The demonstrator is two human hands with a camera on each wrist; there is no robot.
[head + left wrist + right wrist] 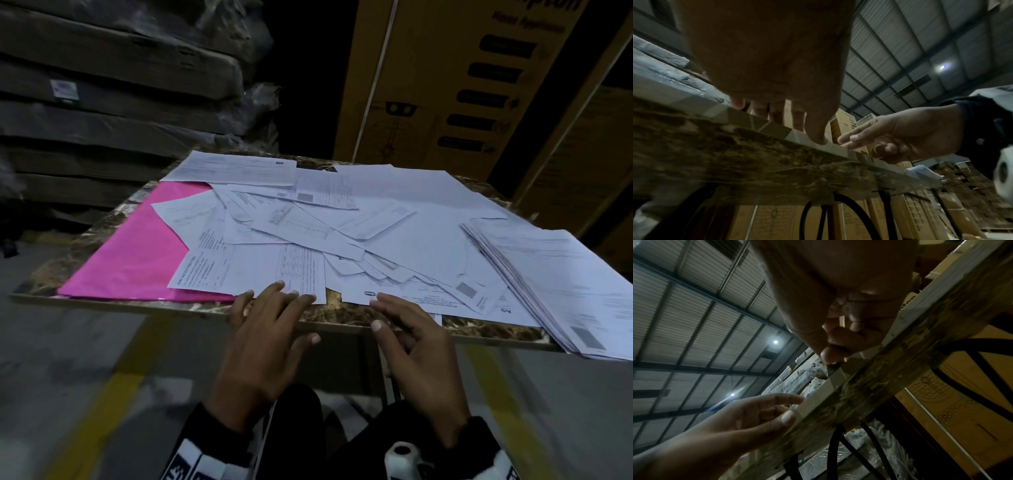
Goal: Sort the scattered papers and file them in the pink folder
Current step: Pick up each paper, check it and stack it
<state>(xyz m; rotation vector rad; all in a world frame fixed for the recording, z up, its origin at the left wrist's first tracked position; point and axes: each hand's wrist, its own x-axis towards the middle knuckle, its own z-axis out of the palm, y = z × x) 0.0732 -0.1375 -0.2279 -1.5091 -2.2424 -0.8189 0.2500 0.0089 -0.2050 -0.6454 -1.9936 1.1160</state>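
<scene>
Head view: the scattered papers [342, 233] cover the table [342, 313], partly burying the pink folder [137, 253] on its left. The left hand [263, 339], nearer the folder, rests straight fingertips on the front sheet; the right hand [421, 349] hovers beside it, holding nothing.

Left wrist view: the table's edge, both hands loose.

Right wrist view: fingers relaxed, grasping nothing.

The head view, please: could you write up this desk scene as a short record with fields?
surface: marble-pattern table
folder: pink folder, flat at the left, partly under sheets
papers: scattered papers overlapping mid-table; a tidier stack at the right edge
left hand: left hand, fingers straight, tips on the nearest sheet
right hand: right hand, relaxed at the near edge, holding nothing
filed: nothing visibly
</scene>
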